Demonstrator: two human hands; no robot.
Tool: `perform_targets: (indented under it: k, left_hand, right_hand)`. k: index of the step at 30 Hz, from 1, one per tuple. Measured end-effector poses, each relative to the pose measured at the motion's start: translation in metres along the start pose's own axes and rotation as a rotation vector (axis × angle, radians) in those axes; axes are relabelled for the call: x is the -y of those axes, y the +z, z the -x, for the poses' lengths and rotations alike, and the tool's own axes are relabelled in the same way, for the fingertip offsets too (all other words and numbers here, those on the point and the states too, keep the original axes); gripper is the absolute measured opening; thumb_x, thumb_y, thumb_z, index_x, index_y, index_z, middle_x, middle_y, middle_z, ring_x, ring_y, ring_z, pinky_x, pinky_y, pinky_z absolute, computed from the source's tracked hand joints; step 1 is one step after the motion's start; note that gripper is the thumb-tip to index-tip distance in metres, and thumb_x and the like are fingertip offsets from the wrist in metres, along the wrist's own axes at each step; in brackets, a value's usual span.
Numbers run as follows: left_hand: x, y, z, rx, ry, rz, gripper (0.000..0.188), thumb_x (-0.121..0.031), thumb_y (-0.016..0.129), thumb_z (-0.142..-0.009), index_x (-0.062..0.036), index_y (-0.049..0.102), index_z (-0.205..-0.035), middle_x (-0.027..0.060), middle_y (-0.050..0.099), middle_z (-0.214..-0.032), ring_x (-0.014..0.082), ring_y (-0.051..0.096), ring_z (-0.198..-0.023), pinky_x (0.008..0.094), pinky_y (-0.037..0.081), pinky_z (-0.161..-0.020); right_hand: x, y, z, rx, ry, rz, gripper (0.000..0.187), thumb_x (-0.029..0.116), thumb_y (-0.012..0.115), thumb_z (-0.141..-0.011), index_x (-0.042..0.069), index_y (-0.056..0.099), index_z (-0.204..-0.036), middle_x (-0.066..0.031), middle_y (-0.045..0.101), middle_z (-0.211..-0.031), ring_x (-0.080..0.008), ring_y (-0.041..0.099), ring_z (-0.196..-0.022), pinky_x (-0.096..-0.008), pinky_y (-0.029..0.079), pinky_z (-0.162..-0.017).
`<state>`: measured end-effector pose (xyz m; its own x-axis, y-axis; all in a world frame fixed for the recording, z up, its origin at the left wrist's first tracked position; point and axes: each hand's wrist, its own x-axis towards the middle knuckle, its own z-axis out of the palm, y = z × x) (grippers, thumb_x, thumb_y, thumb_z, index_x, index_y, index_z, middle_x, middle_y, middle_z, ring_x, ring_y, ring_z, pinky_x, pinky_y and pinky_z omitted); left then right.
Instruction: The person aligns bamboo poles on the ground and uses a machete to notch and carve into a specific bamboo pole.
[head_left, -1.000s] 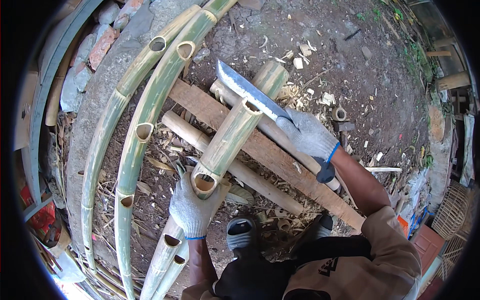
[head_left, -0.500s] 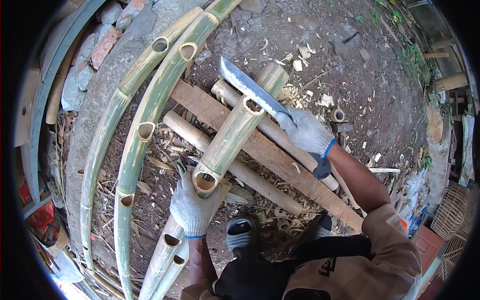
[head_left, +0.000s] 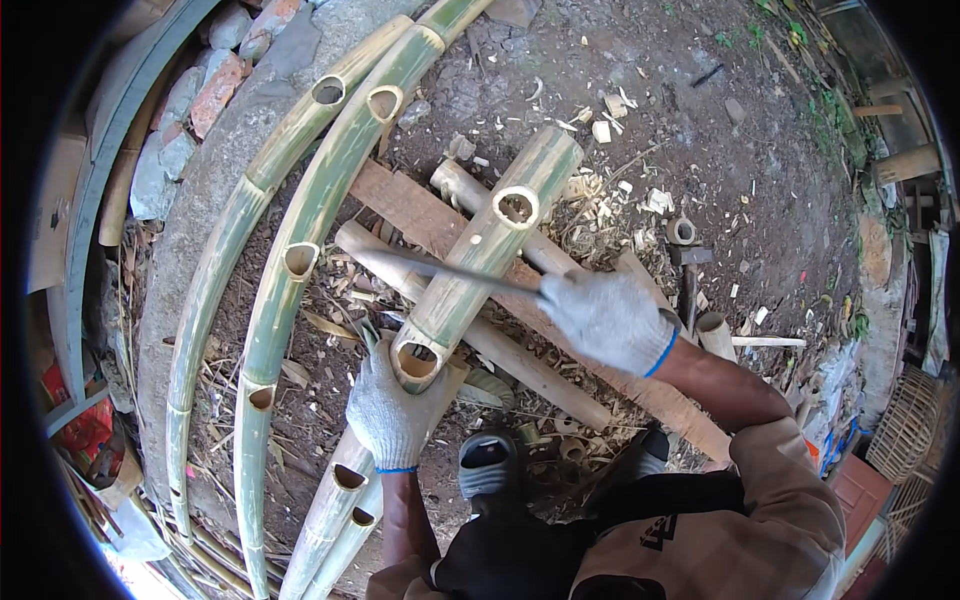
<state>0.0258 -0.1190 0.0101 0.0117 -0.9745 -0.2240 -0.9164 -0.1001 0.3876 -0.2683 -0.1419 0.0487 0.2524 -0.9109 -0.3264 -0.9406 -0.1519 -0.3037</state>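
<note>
My left hand (head_left: pixel 388 415), in a pale knit glove with a blue cuff, is closed on a thick green bamboo pole (head_left: pixel 452 305) beside its near hole. The pole slants up to the right, and a second, pale-rimmed hole (head_left: pixel 515 207) opens in its upper side. My right hand (head_left: pixel 612 320), gloved likewise, is closed round the handle of a machete (head_left: pixel 440 267), which its fingers hide. The blade is seen nearly edge-on and crosses over the pole between the two holes. Whether the edge touches the pole I cannot tell.
A rough wooden plank (head_left: pixel 420 215) and thinner bamboo lengths (head_left: pixel 545 375) lie crosswise under the pole. Two long, curved bamboo poles (head_left: pixel 315 215) with cut holes run along the left. A hammer (head_left: pixel 690 257) lies at right. Wood chips (head_left: pixel 655 200) litter the dirt.
My right hand has moved down, bringing the machete from the far hole to between the holes and turning its blade edge-on. The left hand keeps its hold on the pole.
</note>
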Motion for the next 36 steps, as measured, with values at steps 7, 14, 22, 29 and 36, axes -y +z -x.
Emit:
perform_targets:
  k: [7, 14, 22, 29, 36]
  left_hand:
    - [0.006, 0.007, -0.001, -0.058, 0.016, 0.013, 0.081, -0.057, 0.091, -0.068, -0.0084, 0.069, -0.129, 0.0194, 0.076, -0.11, 0.0408, 0.074, -0.099, 0.0516, 0.058, -0.085]
    - [0.004, 0.0, 0.001, -0.01, 0.016, -0.046, 0.077, -0.053, 0.087, -0.074, -0.0094, 0.066, -0.133, 0.02, 0.076, -0.114, 0.0393, 0.075, -0.103, 0.0516, 0.059, -0.087]
    - [0.01, 0.008, 0.002, -0.037, 0.038, -0.032, 0.071, -0.055, 0.087, -0.073, -0.0086, 0.069, -0.123, 0.0193, 0.076, -0.111, 0.0389, 0.075, -0.099, 0.0507, 0.059, -0.085]
    - [0.017, 0.018, -0.001, -0.019, 0.058, -0.029, 0.078, -0.056, 0.086, -0.074, -0.0053, 0.067, -0.13, 0.0197, 0.075, -0.113, 0.0399, 0.075, -0.098, 0.0512, 0.059, -0.086]
    - [0.021, 0.015, -0.001, -0.008, 0.038, -0.01, 0.083, -0.054, 0.089, -0.071, -0.0035, 0.066, -0.133, 0.021, 0.076, -0.115, 0.0392, 0.075, -0.101, 0.0506, 0.06, -0.087]
  right_hand:
    - [-0.003, 0.006, -0.015, -0.322, 0.112, 0.005, 0.017, 0.017, 0.06, -0.105, 0.003, 0.053, -0.111, -0.0225, 0.067, -0.089, -0.0397, 0.073, -0.077, -0.0521, 0.058, -0.064]
    - [0.0, 0.032, -0.018, -0.337, 0.1, 0.132, 0.024, 0.024, 0.06, -0.104, 0.003, 0.057, -0.117, -0.0205, 0.072, -0.093, -0.0375, 0.076, -0.079, -0.0519, 0.061, -0.067]
    - [0.023, 0.016, 0.0, -0.362, 0.057, -0.118, 0.043, 0.045, 0.053, -0.11, 0.003, 0.059, -0.119, -0.0236, 0.072, -0.093, -0.0459, 0.073, -0.084, -0.0579, 0.058, -0.077]
    - [0.019, 0.012, 0.001, -0.298, 0.122, -0.194, 0.054, 0.055, 0.042, -0.113, 0.004, 0.061, -0.107, -0.028, 0.07, -0.087, -0.05, 0.07, -0.084, -0.06, 0.054, -0.074]
    - [0.003, 0.022, -0.01, -0.261, 0.209, -0.198, 0.05, 0.053, 0.044, -0.112, 0.007, 0.065, -0.113, -0.0248, 0.073, -0.089, -0.0483, 0.072, -0.085, -0.06, 0.056, -0.075]
